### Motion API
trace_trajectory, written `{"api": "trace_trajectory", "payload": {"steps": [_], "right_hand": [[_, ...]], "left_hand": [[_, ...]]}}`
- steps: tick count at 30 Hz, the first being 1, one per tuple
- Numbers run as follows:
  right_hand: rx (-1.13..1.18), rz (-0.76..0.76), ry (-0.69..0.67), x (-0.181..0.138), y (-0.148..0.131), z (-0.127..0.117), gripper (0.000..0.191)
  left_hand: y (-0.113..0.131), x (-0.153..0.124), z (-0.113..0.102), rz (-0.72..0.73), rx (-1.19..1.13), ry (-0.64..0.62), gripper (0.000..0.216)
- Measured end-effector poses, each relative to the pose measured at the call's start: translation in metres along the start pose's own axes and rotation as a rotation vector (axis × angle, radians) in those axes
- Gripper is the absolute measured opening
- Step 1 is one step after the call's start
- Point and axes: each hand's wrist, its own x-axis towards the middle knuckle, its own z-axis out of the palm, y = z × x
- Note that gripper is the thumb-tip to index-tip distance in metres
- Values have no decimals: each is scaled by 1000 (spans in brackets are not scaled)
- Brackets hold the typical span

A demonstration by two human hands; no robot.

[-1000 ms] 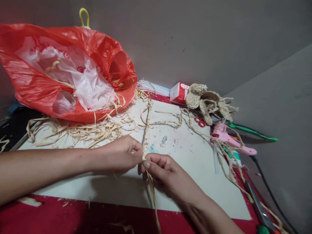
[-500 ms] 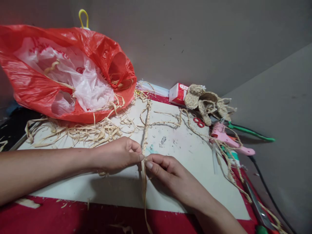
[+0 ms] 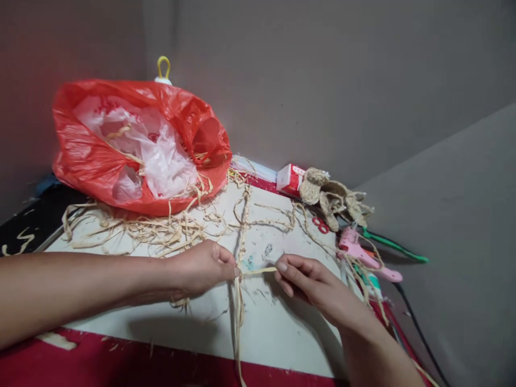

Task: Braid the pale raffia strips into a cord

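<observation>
A thin braid of pale straw (image 3: 243, 226) runs from the board's far side toward me across the white board (image 3: 290, 333). My left hand (image 3: 201, 267) pinches the braid's near end between thumb and fingers. My right hand (image 3: 310, 282) pinches a single flat straw strand (image 3: 258, 270) and holds it stretched sideways to the right from the braid. More loose strands (image 3: 238, 322) hang down from the pinch point over the board's near edge.
A red plastic bag (image 3: 133, 145) with white plastic and straw inside lies at the back left, loose straw (image 3: 153, 231) spilling in front. At the back right are a small red-white box (image 3: 291, 179), woven straw pieces (image 3: 332, 196), a pink glue gun (image 3: 363, 250) and green-handled tool (image 3: 393, 246).
My right hand has moved right, pulling one strand out sideways from the braid. The left hand keeps its pinch. The camera has tilted up and shifted left.
</observation>
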Motion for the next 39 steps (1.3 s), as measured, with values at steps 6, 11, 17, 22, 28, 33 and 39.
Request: {"api": "trace_trajectory", "payload": {"steps": [6, 11, 17, 22, 28, 33, 39], "right_hand": [[-148, -123, 408, 4, -11, -18, 37], [-217, -316, 463, 15, -49, 1, 32], [-360, -485, 309, 66, -79, 42, 19], [-535, -571, 154, 112, -82, 69, 19], [-978, -802, 94, 126, -81, 84, 11], [-754, -1006, 224, 112, -86, 68, 17], [-394, -849, 328, 92, -89, 45, 14]], "left_hand": [[-15, 8, 2, 74, 5, 30, 21], [-16, 8, 3, 98, 47, 57, 17], [-12, 6, 5, 112, 56, 59, 14], [-16, 9, 3, 171, 88, 48, 12], [-28, 17, 5, 206, 137, 77, 12], [-37, 24, 7, 169, 90, 70, 19], [-24, 14, 6, 132, 126, 88, 14]]}}
